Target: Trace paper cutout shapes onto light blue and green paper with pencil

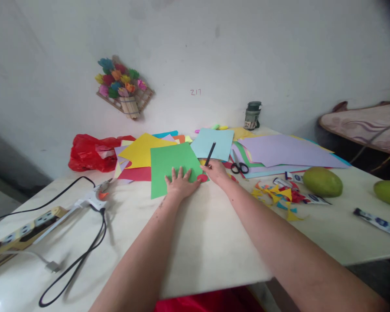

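Observation:
My left hand [181, 183] lies flat with fingers spread on a green paper sheet [172, 158]. Its thumb reaches toward a small red paper piece [202, 178] near the sheet's lower right corner. In my right hand [216, 171] is a slim black pen [211, 152], tilted with its upper end pointing up and away. The pen's lower end is hidden by the fingers, close to the red piece. Black-handled scissors [239, 167] rest just right of my right hand. Behind the green sheet lie a yellow sheet [144, 149] and a light blue sheet [216, 143].
Paper scraps [276, 195], glue-like tubes [378, 222] and a green mango-like fruit [323, 182] are on the right. At left sit a glue gun [95, 196], its looped cable, a power strip [29, 229] and a red plastic bag [92, 151]. A bottle [252, 115] stands at the back.

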Available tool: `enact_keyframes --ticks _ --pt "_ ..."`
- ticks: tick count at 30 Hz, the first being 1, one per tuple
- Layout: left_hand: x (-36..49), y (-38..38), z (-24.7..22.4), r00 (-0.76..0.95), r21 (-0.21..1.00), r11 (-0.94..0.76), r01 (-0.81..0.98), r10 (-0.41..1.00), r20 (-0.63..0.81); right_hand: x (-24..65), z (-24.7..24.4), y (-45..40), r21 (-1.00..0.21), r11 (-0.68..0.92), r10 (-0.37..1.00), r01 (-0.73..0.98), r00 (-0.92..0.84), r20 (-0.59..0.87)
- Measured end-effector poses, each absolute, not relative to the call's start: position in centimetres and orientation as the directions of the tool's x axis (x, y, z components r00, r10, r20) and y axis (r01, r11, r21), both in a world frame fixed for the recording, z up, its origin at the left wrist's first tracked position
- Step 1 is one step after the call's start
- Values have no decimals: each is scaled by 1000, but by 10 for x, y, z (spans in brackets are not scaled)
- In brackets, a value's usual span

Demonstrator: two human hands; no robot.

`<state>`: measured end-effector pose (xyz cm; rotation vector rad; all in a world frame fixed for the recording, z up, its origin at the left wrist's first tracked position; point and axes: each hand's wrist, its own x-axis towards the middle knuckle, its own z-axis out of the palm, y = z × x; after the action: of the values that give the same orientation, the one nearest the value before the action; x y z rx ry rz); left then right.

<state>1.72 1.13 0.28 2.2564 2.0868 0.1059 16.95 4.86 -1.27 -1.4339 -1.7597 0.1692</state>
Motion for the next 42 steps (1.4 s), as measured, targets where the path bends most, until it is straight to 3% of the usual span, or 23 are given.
enact_keyframes --ticks 23,42 --pt "17 10 5 75 91 -74 993 997 -16 172 -8 46 -597 326 865 733 23 501" --pt "18 11 5 75 90 -73 993 997 -22 173 -3 43 -549 305 865 778 14 501"
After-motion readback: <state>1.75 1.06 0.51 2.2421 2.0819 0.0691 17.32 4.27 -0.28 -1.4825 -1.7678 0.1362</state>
